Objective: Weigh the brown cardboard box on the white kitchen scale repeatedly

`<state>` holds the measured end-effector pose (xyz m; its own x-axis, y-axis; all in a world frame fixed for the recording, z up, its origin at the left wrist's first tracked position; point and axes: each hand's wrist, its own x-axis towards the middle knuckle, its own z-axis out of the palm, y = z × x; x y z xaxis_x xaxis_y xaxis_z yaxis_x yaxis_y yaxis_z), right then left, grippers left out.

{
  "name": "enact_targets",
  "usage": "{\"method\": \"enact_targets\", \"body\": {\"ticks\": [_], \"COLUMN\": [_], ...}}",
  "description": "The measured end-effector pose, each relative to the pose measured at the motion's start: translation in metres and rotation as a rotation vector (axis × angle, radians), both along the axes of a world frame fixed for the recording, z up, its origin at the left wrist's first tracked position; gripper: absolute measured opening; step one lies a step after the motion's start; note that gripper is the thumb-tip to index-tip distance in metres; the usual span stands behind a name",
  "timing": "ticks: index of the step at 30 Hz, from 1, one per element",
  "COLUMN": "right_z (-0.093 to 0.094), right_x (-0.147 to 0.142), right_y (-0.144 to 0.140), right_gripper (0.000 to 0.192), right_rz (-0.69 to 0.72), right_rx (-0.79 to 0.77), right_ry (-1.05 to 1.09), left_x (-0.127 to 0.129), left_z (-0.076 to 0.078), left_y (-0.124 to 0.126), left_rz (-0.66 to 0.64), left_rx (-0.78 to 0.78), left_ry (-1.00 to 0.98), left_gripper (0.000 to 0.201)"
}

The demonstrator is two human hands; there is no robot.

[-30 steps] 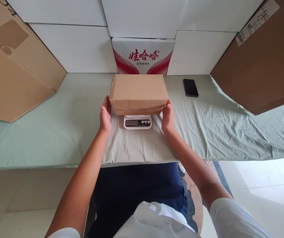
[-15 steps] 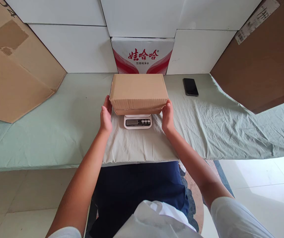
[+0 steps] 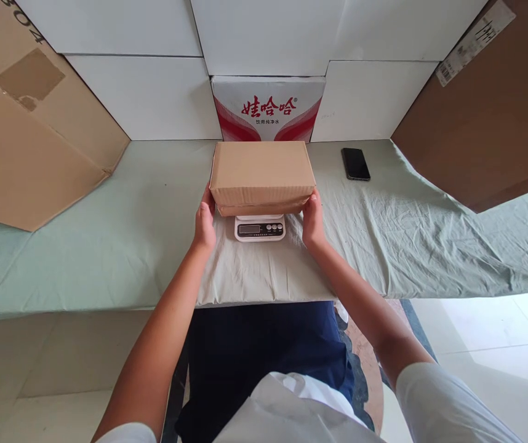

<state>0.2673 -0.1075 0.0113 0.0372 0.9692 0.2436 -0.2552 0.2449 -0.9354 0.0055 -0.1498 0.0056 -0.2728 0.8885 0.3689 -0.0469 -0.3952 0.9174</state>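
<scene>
A closed brown cardboard box (image 3: pixel 262 166) sits over a white digital scale (image 3: pixel 260 236), hiding most of its platform. The scale's display and round buttons show in front of the box. My left hand (image 3: pixel 205 221) is shut on the box's left end, its far fingers hidden behind the cardboard. At the right end, my right hand (image 3: pixel 312 218) grips the lower front corner. Whether the box's full weight rests on the scale cannot be told.
A black phone (image 3: pixel 356 164) lies to the right on the green cloth (image 3: pixel 148 246). Behind stands a red and white carton (image 3: pixel 268 111) against white panels (image 3: pixel 144 98). Large cardboard pieces flank the table, one left (image 3: pixel 47 160) and one right (image 3: pixel 480 129).
My left hand has closed in and now lies against the box's left end. The right hand stays at its corner. The whole view has shifted slightly; the box looks barely moved.
</scene>
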Motion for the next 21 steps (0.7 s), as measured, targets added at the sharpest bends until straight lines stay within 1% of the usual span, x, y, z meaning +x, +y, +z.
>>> {"method": "enact_targets", "body": {"ticks": [3, 7, 11, 14, 16, 18, 19, 21], "right_z": [0.002, 0.007, 0.012, 0.012, 0.011, 0.013, 0.015, 0.021], "right_x": [0.000, 0.001, -0.003, -0.004, -0.002, 0.001, 0.001, 0.000], "right_y": [-0.001, -0.005, -0.014, -0.017, -0.013, 0.001, 0.012, 0.039], "right_gripper": [0.049, 0.055, 0.055, 0.059, 0.062, 0.063, 0.062, 0.064], "right_rz": [-0.012, 0.006, 0.051, 0.068, 0.047, 0.031, 0.030, 0.025], "right_rx": [0.037, 0.089, 0.105, 0.091, 0.080, 0.102, 0.125, 0.192], "right_ry": [-0.038, -0.101, -0.107, -0.097, -0.083, -0.086, -0.094, -0.111], "left_x": [0.000, 0.002, 0.007, 0.012, 0.015, 0.014, 0.013, 0.007], "left_z": [0.001, 0.003, 0.003, 0.008, 0.016, 0.027, 0.033, 0.043], "left_y": [-0.002, -0.013, -0.021, -0.020, -0.015, -0.004, 0.005, 0.031], "left_rz": [0.000, 0.001, -0.007, -0.039, -0.085, -0.110, -0.103, -0.039], "left_rx": [0.009, 0.020, -0.012, -0.016, 0.004, 0.029, 0.036, 0.026], "left_ry": [-0.005, 0.017, 0.032, 0.034, 0.036, 0.027, 0.016, -0.002], "left_gripper": [0.086, 0.085, 0.087, 0.089, 0.086, 0.085, 0.085, 0.081]}}
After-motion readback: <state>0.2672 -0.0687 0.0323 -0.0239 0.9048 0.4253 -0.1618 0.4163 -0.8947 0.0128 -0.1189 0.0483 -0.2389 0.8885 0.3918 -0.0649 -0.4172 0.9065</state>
